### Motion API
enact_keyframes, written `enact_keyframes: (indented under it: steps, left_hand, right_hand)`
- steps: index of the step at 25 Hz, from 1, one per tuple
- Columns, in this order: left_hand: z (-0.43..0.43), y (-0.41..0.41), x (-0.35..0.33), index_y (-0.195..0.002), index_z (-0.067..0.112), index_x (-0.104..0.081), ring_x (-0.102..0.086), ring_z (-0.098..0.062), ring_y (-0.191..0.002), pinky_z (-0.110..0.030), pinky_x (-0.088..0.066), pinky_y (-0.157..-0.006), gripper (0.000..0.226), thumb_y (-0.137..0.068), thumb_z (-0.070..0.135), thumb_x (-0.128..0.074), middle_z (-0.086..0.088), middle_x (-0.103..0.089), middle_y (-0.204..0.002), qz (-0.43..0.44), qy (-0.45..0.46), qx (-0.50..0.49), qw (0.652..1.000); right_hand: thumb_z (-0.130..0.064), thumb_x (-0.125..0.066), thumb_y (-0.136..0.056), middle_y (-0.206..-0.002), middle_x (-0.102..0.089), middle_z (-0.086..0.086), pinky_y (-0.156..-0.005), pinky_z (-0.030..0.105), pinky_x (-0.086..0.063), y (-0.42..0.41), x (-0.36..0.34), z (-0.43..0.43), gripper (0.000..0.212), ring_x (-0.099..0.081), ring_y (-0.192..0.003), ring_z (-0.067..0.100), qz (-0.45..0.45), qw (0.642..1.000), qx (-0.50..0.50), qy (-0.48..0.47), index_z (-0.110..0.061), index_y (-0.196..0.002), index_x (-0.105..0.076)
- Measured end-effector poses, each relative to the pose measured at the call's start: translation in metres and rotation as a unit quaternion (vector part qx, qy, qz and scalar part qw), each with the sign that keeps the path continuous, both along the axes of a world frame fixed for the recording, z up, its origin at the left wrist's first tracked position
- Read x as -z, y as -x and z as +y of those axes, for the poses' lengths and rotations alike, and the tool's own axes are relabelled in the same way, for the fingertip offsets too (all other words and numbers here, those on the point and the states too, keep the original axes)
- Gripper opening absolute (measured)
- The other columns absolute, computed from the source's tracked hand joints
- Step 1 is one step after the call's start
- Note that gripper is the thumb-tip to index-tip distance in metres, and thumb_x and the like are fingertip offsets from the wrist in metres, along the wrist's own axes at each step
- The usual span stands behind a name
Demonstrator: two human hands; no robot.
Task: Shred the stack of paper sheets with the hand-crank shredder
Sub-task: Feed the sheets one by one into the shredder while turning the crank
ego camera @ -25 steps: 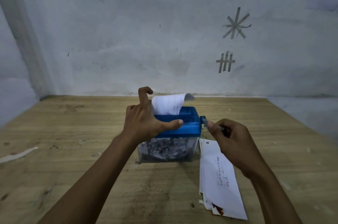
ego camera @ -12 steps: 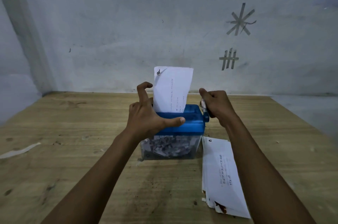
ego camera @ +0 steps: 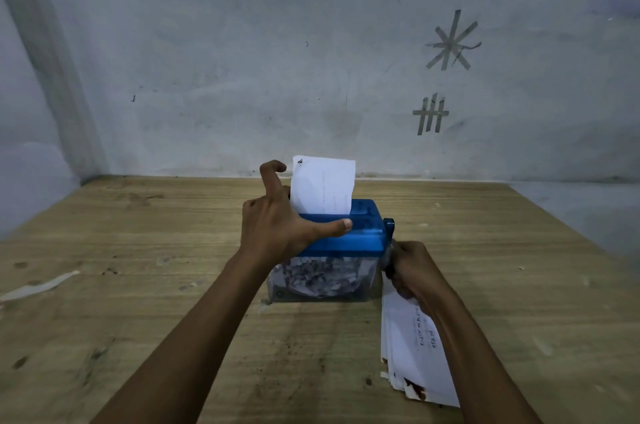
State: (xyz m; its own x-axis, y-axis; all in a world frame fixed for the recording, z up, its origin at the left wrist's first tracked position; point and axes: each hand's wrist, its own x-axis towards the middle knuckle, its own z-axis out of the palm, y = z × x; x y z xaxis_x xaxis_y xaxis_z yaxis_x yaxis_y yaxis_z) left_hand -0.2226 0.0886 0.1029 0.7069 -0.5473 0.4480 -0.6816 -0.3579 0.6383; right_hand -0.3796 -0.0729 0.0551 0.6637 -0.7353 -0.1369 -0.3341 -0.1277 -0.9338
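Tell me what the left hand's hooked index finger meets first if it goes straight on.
Probably the upright paper sheet in the hand-crank shredder: on the left hand, that fingertip points right at its top corner. Depth is unclear, so it might miss.

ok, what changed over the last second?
The right hand, gripping the crank, swung from beside the shredder up to the top and is now down low beside it. The sheet, curled over at first, stood upright and has fed shorter into the slot. Unchanged: left hand holds the shredder top; stack lies to its right.
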Motion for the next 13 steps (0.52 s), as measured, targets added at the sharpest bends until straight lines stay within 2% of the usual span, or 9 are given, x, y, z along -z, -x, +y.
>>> enact_keyframes:
  steps: [2,4,6,8,11,12,13]
  left_hand:
    - [0.000,0.000,-0.001,-0.129,0.034,-0.009,-0.059,-0.020,-0.087,-0.050,-0.050,-0.098,0.119,-0.042,0.095,-0.060,0.010,-0.056,-0.103,-0.003,-0.014,-0.001,1.000]
    - [0.001,-0.001,-0.002,-0.132,0.032,-0.010,-0.063,-0.022,-0.092,-0.048,-0.048,-0.099,0.121,-0.041,0.097,-0.055,0.010,-0.056,-0.105,-0.011,-0.033,0.004,0.999]
    - [0.002,-0.003,-0.004,-0.133,0.032,-0.010,-0.065,-0.024,-0.098,-0.047,-0.046,-0.101,0.121,-0.041,0.098,-0.053,0.010,-0.056,-0.106,-0.019,-0.041,0.005,0.999]
    - [0.002,-0.003,-0.005,-0.134,0.033,-0.009,-0.063,-0.024,-0.098,-0.046,-0.045,-0.101,0.120,-0.043,0.096,-0.055,0.009,-0.055,-0.107,-0.023,-0.050,0.013,0.998]
    - [0.003,-0.005,-0.004,-0.137,0.033,-0.008,-0.059,-0.022,-0.097,-0.047,-0.044,-0.103,0.124,-0.043,0.095,-0.058,0.006,-0.054,-0.110,-0.023,-0.061,0.030,0.997]
    - [0.003,-0.007,-0.002,-0.138,0.033,-0.008,-0.060,-0.023,-0.100,-0.049,-0.044,-0.103,0.126,-0.042,0.097,-0.057,0.004,-0.056,-0.112,-0.017,-0.060,0.034,0.997]
    - [0.003,-0.007,-0.001,-0.138,0.033,-0.009,-0.062,-0.025,-0.104,-0.050,-0.044,-0.104,0.126,-0.041,0.097,-0.057,0.003,-0.057,-0.115,-0.012,-0.058,0.038,0.998]
  right_hand:
    - [-0.028,-0.040,-0.107,-0.065,-0.060,0.007,-0.051,0.028,-0.038,0.024,0.001,0.017,0.039,-0.050,-0.049,0.016,-0.004,0.995,-0.009,0.099,-0.007,-0.084,-0.064]
    - [-0.035,-0.045,-0.105,-0.072,-0.066,0.010,-0.059,0.030,-0.044,0.044,-0.007,0.028,0.038,-0.059,-0.061,0.020,-0.021,0.981,-0.023,0.191,-0.013,-0.083,-0.066]
    - [-0.039,-0.059,-0.097,-0.074,-0.067,0.004,-0.059,0.029,-0.046,0.055,-0.020,0.035,0.022,-0.060,-0.063,0.012,-0.051,0.974,-0.048,0.215,-0.021,-0.088,-0.068]
    - [-0.031,-0.067,-0.093,-0.079,-0.069,0.000,-0.060,0.029,-0.052,0.059,-0.028,0.039,0.008,-0.065,-0.070,0.011,-0.099,0.971,-0.056,0.209,-0.024,-0.097,-0.067]
    - [-0.024,-0.065,-0.095,-0.084,-0.070,-0.006,-0.063,0.019,-0.051,0.047,-0.045,0.028,0.009,-0.066,-0.076,0.004,-0.173,0.951,-0.023,0.256,-0.023,-0.105,-0.065]
    - [-0.025,-0.063,-0.096,-0.084,-0.071,-0.006,-0.065,0.019,-0.052,0.040,-0.054,0.023,0.007,-0.066,-0.077,0.004,-0.186,0.943,-0.025,0.274,-0.021,-0.100,-0.067]
    - [-0.028,-0.062,-0.097,-0.082,-0.071,-0.005,-0.067,0.021,-0.052,0.031,-0.063,0.017,0.013,-0.066,-0.076,0.005,-0.191,0.940,-0.032,0.280,-0.018,-0.094,-0.069]
